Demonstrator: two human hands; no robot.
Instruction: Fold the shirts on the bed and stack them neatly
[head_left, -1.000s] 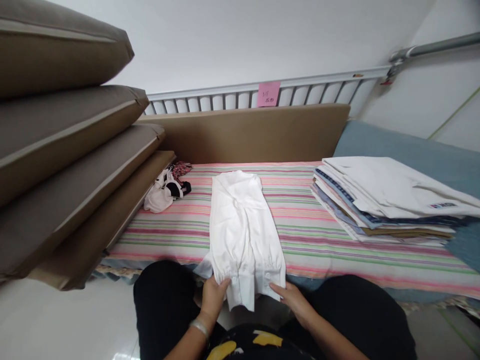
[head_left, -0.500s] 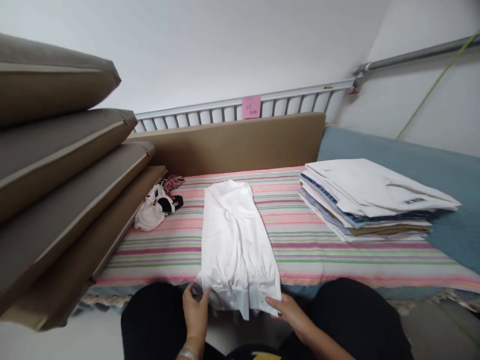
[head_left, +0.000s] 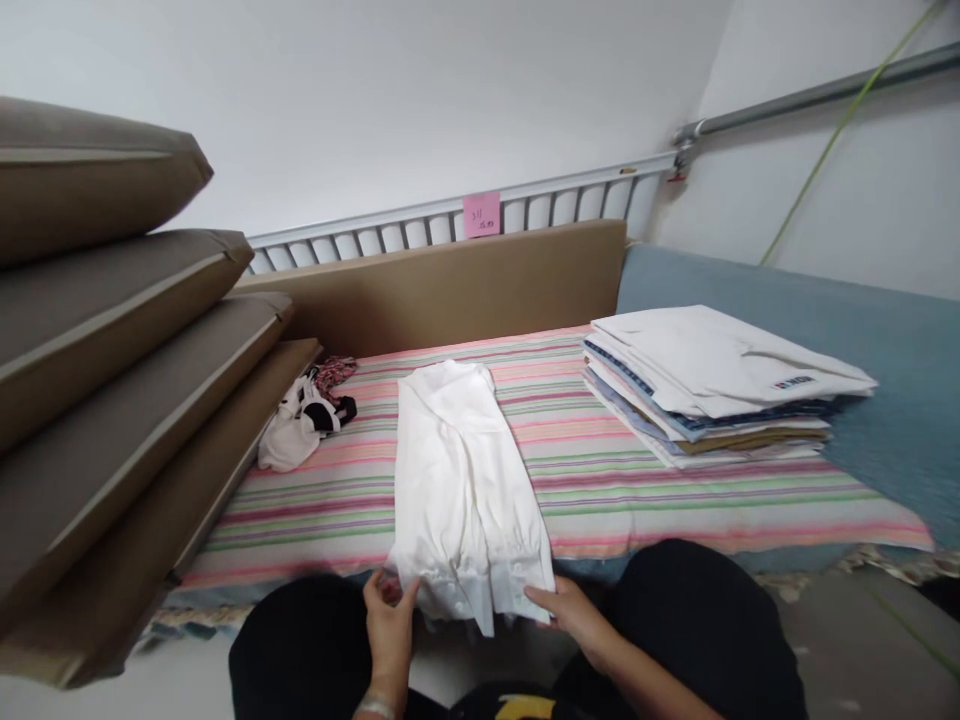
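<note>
A white shirt (head_left: 469, 465) lies folded into a long narrow shape on the striped cloth, its buttoned cuffs at the near end hanging over the edge. My left hand (head_left: 391, 612) is closed at the lower left corner of the shirt, thumb on top and fingers partly behind the fabric. At the lower right corner, my right hand (head_left: 568, 610) pinches the shirt with the thumb above and the other fingers hidden beneath.
To the right stands a stack of folded shirts (head_left: 720, 370), a white one on top. Crumpled small clothes (head_left: 300, 425) lie on the left beside piled grey-brown cushions (head_left: 142, 400). A brown board-like cushion (head_left: 450, 285) leans against the radiator (head_left: 360, 243) behind the striped cloth (head_left: 585, 490).
The view has shifted a little, so the surroundings sit slightly further left. Both hands stay at the shirt's near corners, and the shirt lies much as before.
</note>
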